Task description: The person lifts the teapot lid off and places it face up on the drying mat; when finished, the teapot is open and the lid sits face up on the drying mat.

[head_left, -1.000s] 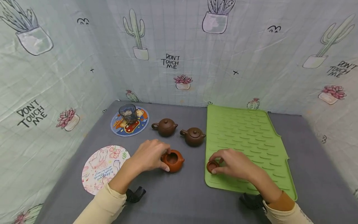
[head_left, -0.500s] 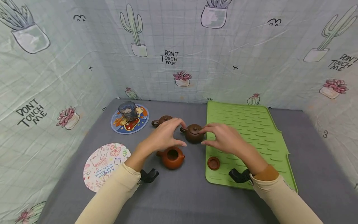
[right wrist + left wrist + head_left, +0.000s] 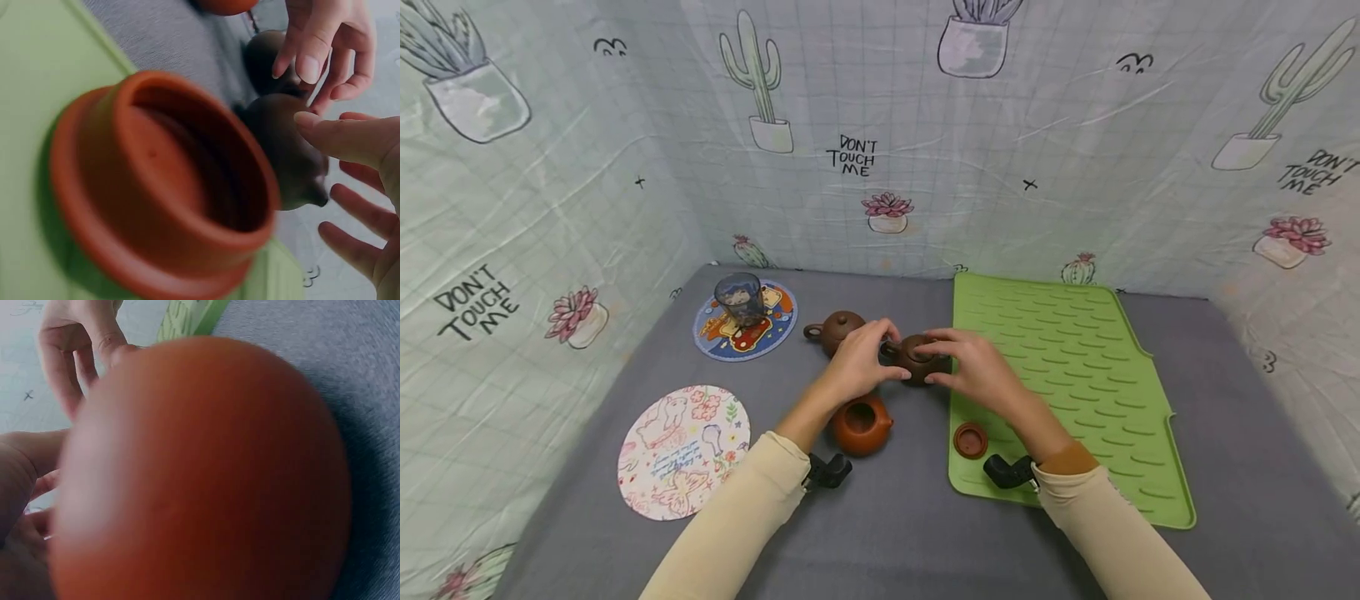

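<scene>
A dark brown lidded teapot [image 3: 917, 360] [image 3: 281, 150] stands on the grey table just left of the green mat [image 3: 1075, 375]. My left hand [image 3: 891, 354] curls round its spout side. From the mat side my right hand [image 3: 936, 360] curls over its top, thumb below. An orange teapot [image 3: 860, 423] without a lid sits under my left wrist and fills the left wrist view [image 3: 200, 469]. Its orange lid [image 3: 971, 439] [image 3: 162, 187] lies upside down on the mat's near left corner.
A second dark brown teapot [image 3: 837, 327] stands behind my left hand. A glass [image 3: 739, 297] sits on a round picture coaster [image 3: 775, 321] at the back left. A floral round mat [image 3: 685, 450] lies at the near left. Cactus-print cloth walls enclose the table.
My left hand let go of the orange teapot and my right hand left the lid on the mat. Both moved back to the dark brown teapot and closed in on it.
</scene>
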### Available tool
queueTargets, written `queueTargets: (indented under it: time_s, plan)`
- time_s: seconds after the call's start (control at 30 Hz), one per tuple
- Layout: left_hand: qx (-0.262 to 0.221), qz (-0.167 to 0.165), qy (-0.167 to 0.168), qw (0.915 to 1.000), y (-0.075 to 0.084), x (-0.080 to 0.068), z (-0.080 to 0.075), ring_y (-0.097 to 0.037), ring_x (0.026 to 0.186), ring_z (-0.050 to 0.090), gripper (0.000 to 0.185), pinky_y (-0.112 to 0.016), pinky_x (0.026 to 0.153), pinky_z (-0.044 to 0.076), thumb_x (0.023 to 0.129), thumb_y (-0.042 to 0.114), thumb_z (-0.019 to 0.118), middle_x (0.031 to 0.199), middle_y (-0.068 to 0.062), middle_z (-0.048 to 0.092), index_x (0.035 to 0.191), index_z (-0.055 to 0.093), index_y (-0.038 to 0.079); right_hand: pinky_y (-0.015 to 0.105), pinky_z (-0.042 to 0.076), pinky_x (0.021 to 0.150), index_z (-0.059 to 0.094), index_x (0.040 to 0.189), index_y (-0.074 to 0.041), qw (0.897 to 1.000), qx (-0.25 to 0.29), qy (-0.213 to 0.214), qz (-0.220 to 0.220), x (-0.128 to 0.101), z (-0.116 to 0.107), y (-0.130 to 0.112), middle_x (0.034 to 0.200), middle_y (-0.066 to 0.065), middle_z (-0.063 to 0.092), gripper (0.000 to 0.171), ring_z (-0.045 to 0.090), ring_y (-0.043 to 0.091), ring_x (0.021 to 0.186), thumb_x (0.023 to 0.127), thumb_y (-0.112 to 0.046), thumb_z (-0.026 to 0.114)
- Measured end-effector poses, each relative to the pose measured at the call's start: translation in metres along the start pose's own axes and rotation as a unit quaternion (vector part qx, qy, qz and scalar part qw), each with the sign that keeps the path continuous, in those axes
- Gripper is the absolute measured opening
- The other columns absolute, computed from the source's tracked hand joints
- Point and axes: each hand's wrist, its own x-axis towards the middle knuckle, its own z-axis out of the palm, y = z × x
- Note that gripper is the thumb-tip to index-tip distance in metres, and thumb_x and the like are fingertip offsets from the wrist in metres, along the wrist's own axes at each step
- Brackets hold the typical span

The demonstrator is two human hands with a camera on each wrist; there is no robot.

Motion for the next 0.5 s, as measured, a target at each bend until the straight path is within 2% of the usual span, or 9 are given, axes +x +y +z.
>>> queueTargets:
  time_s: [0.23, 0.5]
  plan:
    - [-0.023, -0.024, -0.015, 0.9994, -0.007, 0.002, 0.014, -0.026, 0.108, 0.066, 0.040, -0.041, 0.094, 0.054, 0.082, 0.023, 0.087, 0.116, -0.007, 0.069, 0.111, 0.062, 0.013, 0.046, 0.058, 0.097, 0.074, 0.127, -0.015, 0.999, 0.009, 0.007, -0.033, -0.001, 0.010, 0.007, 0.143, 0.015, 0.063, 0.044, 0.065, 0.034, 0.127, 0.084, -0.015, 0.084]
    - [-0.009, -0.037, 0.012, 0.9992, -0.005, 0.004, 0.019, -0.026, 0.108, 0.067, 0.036, -0.042, 0.097, 0.054, 0.082, 0.025, 0.087, 0.113, -0.006, 0.071, 0.107, 0.064, 0.013, 0.044, 0.059, 0.095, 0.072, 0.129, -0.014, 0.999, 0.011, 0.010, -0.042, 0.000, 0.011, 0.010, 0.142, 0.015, 0.064, 0.046, 0.065, 0.033, 0.128, 0.084, -0.012, 0.083]
